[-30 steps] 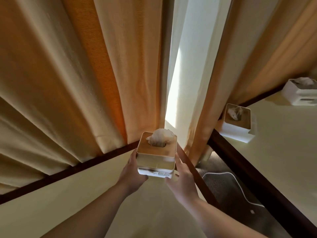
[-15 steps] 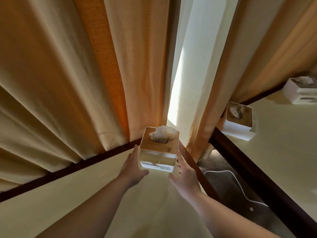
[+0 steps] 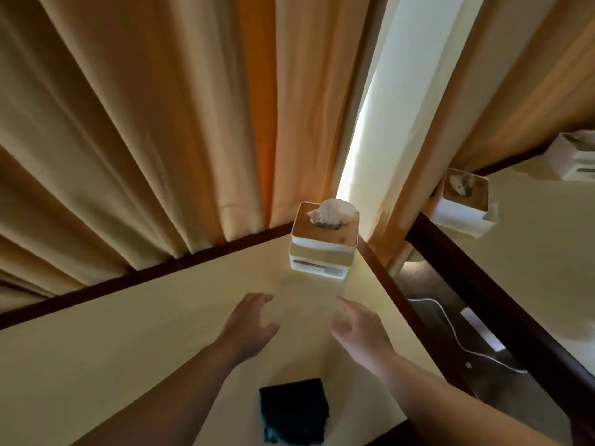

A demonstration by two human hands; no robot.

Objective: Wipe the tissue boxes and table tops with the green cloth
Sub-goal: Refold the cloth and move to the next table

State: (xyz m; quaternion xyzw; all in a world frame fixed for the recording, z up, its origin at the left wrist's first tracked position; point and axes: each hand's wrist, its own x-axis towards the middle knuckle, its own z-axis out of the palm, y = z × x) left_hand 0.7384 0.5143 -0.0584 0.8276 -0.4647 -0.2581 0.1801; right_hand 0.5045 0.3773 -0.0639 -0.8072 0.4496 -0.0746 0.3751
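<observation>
Hands have let go: the left hand and right hand, which gripped the square white tissue box with a wooden lid a moment ago, now hover empty with fingers loosely spread. The box stands in the corner of the pale yellow table top. The folded dark green cloth lies near the front edge, so picking it up seems next.

tissue box at table corner, hands empty
</observation>
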